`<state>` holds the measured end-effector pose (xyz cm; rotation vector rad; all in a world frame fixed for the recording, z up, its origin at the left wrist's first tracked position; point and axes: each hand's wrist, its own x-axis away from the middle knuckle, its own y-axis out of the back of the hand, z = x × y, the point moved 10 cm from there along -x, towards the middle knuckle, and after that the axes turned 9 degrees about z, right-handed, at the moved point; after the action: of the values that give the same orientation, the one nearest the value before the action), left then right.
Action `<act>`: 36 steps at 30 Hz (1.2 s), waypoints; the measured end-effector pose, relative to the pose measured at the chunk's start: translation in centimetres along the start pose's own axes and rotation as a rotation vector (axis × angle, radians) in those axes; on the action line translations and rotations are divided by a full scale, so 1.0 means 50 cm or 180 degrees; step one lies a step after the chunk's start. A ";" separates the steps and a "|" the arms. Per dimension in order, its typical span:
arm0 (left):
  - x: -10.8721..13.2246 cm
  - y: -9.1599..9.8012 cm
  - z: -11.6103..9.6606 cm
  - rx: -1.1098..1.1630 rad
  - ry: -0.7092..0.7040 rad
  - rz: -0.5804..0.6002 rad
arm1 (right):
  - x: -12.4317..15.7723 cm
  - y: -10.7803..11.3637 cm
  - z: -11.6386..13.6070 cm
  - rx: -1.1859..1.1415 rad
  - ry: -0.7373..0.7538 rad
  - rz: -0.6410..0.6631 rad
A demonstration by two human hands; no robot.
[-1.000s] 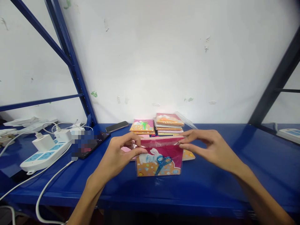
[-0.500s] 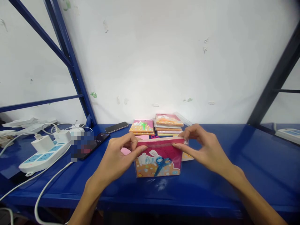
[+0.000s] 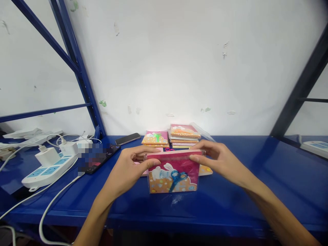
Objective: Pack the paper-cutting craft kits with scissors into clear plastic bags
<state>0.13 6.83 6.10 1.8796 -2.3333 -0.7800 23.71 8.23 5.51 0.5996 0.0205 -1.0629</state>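
A clear plastic bag [image 3: 164, 187] stands upright on the blue table, holding a pink and orange book with a white rabbit on its cover and blue scissors [image 3: 176, 178] in front. My left hand [image 3: 130, 167] pinches the bag's top left corner between thumb and fingers. At the top right, my right hand [image 3: 215, 159] grips the same edge, thumb in front and fingers behind. Partly hidden behind the bag are pink scissors [image 3: 169, 149] and a yellow-orange printed piece [image 3: 205, 170].
Behind are a packet with green scissors [image 3: 155, 137] and a stack of similar packets [image 3: 184, 131] with loose clear plastic [image 3: 202, 131]. To the left lie a dark phone [image 3: 128, 138], another phone [image 3: 102, 160], and a white power strip [image 3: 48, 172] with chargers and cables.
The fingers of both hands have shifted along the bag's top edge; my left fingers now reach straighter behind it. The bag stays in nearly the same place.
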 end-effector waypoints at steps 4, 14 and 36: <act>-0.008 -0.005 0.003 0.0204 -0.0077 0.0105 | -0.001 -0.001 -0.003 -0.0090 0.0020 0.0019; -0.016 0.006 0.028 0.0246 -0.0139 -0.0469 | 0.008 0.045 -0.015 0.0275 0.0105 -0.0559; -0.453 0.095 0.236 -0.2115 0.1601 -0.0252 | 0.120 0.132 -0.137 0.1193 -0.0586 -0.0852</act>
<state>-2.21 32.62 3.88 1.6200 -1.4691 -0.8279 33.97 8.86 0.98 0.8499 -0.2709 -1.3932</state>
